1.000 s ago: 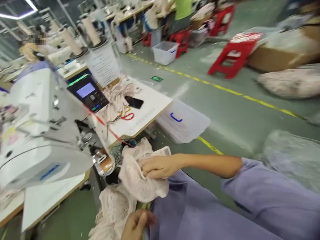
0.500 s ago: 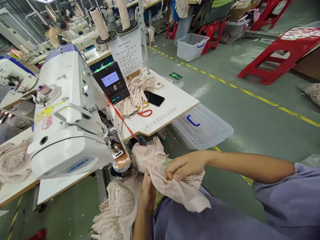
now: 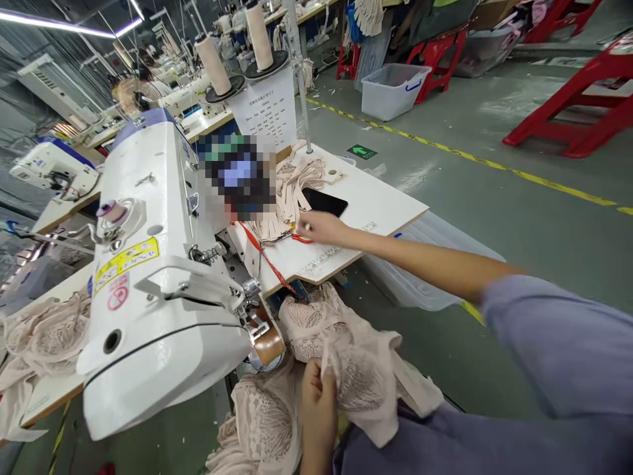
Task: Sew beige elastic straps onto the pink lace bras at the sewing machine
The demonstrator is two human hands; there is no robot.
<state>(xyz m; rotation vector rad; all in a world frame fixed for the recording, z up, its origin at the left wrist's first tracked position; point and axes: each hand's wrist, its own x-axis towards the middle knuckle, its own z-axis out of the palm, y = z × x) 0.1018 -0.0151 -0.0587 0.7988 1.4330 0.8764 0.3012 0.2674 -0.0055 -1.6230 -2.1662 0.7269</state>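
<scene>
Head view: left grip (image 3: 319,402) pinched tight on the lace bra (image 3: 363,382) at five o'clock! Right grip (image 3: 321,227) half curled over the table (image 3: 378,191), its hold impossible to tell; scissors (image 3: 302,238) lay close at its eight, phone (image 3: 327,203) at twelve, sewing machine (image 3: 163,277) out at nine.

Under your right hand (image 3: 322,229) you have a white table (image 3: 383,194). Past it spreads a grey-green floor (image 3: 475,204), crossed by a yellow line (image 3: 564,187) with a green arrow sign (image 3: 362,152) on your side. Across the line, well to the right of your hand, stands a red stool (image 3: 554,109); farther ahead, a clear bin (image 3: 393,95) sits in front of another. Far beyond your left hand (image 3: 319,396), high and leftward, light tubes (image 3: 64,25) glow above benches (image 3: 212,120).
</scene>
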